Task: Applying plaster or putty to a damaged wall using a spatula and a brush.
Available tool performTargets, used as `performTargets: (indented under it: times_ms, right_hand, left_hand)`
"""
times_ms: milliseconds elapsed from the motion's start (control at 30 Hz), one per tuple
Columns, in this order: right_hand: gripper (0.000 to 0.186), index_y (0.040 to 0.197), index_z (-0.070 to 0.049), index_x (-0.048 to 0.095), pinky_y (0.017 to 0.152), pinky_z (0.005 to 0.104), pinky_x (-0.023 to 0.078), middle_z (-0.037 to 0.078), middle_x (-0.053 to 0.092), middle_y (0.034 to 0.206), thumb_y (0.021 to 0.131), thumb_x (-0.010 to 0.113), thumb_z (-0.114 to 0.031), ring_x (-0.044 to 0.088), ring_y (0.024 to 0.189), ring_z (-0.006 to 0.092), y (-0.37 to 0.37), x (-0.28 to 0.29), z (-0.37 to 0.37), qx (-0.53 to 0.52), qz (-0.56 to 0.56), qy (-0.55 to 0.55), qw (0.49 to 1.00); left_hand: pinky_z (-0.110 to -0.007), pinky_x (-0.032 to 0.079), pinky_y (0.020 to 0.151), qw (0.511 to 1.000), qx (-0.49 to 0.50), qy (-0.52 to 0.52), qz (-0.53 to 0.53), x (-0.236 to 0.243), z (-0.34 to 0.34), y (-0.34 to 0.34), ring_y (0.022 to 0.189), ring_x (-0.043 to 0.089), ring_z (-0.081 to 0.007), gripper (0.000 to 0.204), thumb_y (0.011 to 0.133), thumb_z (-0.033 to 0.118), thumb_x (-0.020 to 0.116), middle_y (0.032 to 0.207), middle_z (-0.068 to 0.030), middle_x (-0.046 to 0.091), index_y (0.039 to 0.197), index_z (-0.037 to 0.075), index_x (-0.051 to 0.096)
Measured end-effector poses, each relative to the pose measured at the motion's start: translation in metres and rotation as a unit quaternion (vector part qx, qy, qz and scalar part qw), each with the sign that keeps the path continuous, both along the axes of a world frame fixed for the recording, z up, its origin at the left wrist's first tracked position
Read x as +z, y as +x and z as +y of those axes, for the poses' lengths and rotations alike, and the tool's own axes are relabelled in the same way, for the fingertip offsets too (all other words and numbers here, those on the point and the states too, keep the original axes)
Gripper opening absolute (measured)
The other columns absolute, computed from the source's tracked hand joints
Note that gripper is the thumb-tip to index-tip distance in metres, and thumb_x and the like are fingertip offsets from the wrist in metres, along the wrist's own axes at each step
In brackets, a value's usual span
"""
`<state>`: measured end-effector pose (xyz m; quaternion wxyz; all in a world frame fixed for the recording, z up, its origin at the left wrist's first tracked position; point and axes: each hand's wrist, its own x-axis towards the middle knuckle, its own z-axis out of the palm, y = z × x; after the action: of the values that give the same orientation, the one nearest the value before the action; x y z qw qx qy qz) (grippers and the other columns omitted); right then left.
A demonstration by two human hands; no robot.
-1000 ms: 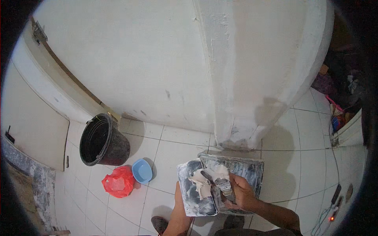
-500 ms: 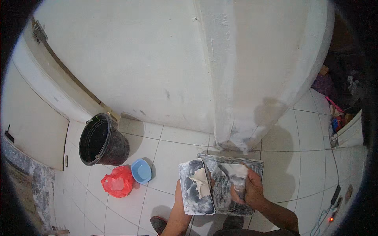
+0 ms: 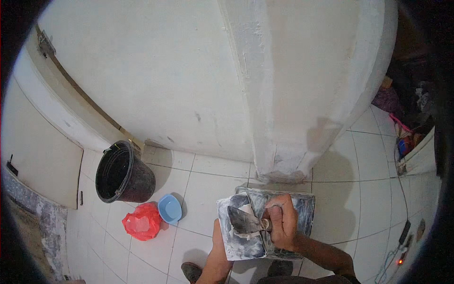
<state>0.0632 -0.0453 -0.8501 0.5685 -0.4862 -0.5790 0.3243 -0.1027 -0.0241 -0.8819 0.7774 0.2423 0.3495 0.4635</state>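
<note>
Your right forearm comes in from lower right, elbow bent, and your right hand is in a fist, fingers curled tight around the handle of a trowel. Blade points to your left, over the smeared board; contact with the surface is hard to judge. Your left forearm runs up from the lower edge to the board's left side; the left hand is hidden there, so you can't tell its finger spread or grip.

Trowel: one, flat grey metal blade, streaky, with a ring-like collar at the handle. Board: one, rectangular, dark with patchy white smears; soft, pale paste shows by the blade. One dark rectangular tray, white-streaked, sits lower, beneath your right hand.

On the glossy white floor tiles, well to your left: one round black bucket, one light-blue plastic basin, one crinkled red plastic bag just beside the basin. Rough off-white wall ahead.
</note>
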Motion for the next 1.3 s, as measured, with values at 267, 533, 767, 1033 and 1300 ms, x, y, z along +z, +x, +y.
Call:
performTargets:
  times_ms: [267,533,767,1033,1300]
  right_hand:
    - [0.012,0.105,0.002,0.043,0.058,0.0333,0.048,0.017,0.058,0.081,0.098,0.039,-0.006,0.060,0.061,0.0228,0.009,-0.025,-0.009,-0.006,-0.052,0.038,0.998]
    - [0.013,0.106,-0.002,0.038,0.054,0.0315,0.044,0.009,0.051,0.077,0.100,0.030,-0.011,0.051,0.058,0.0146,0.018,-0.055,-0.025,-0.066,-0.131,0.074,0.986]
    - [0.019,0.103,-0.007,0.045,0.051,0.0279,0.045,0.006,0.050,0.074,0.102,0.039,-0.025,0.049,0.055,0.0132,0.038,-0.089,-0.055,-0.125,0.135,-0.070,0.980]
    - [0.031,0.120,-0.003,0.045,0.034,0.0314,0.039,0.010,0.056,0.063,0.100,0.042,-0.027,0.053,0.044,0.0162,0.043,-0.024,-0.055,0.005,0.394,-0.398,0.829]
    - [0.037,0.117,-0.002,0.049,0.053,0.0318,0.051,0.010,0.061,0.082,0.097,0.050,-0.034,0.061,0.063,0.0186,0.055,-0.003,-0.074,0.097,0.370,-0.264,0.885]
  left_hand:
    - [-0.042,0.053,0.085,0.992,0.001,-0.094,0.085,0.032,-0.001,0.007,0.098,0.061,-0.0279,0.045,0.093,0.031,0.034,0.110,-0.0162,0.061,0.122,0.003,0.054]
    - [-0.042,0.052,0.086,0.984,-0.002,-0.140,-0.106,0.001,-0.004,-0.007,0.096,0.061,-0.0288,0.045,0.093,0.032,0.035,0.109,-0.0152,0.061,0.123,0.003,0.053]
    - [-0.044,0.051,0.064,0.960,0.073,-0.178,-0.201,0.000,0.000,-0.003,0.084,0.059,-0.0334,0.043,0.093,0.040,0.045,0.098,-0.0133,0.058,0.116,0.004,0.052]
    - [-0.049,0.052,0.073,0.945,0.156,-0.203,-0.205,0.021,0.000,0.019,0.094,0.059,-0.0390,0.049,0.094,0.040,0.041,0.113,-0.0171,0.056,0.126,0.003,0.048]
    - [-0.048,0.051,0.074,0.950,0.039,-0.118,-0.288,0.006,0.001,0.009,0.096,0.057,-0.0365,0.051,0.094,0.042,0.041,0.111,-0.0157,0.056,0.126,0.004,0.048]
